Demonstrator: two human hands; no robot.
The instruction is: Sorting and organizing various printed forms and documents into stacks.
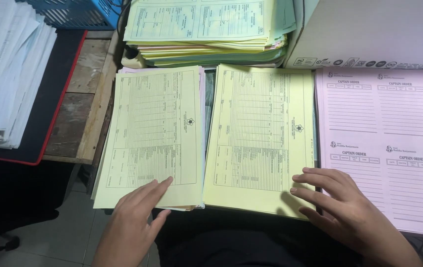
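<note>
- Far left I see a white paper stack (3, 74), its edges fanned and ragged, lying on a dark mat with a red rim (48, 118) over a worn wooden tabletop (85, 99).
- My left hand (135, 217) lies flat, fingers (154, 190) together and extended, pressing the near corner of the left yellow form pile (152, 133): thin matte sheets, printed grid.
- Just beside it sits the right yellow form pile (258, 133), same ruled paper.
- My right hand (345, 207) rests with fingers (315, 180) slightly spread on that pile's near right corner.
- Behind, a thick layered pile of pastel sheets (206, 29).
- Right: pink lined order forms (384, 143), smooth, under a white cardboard box (370, 29).
</note>
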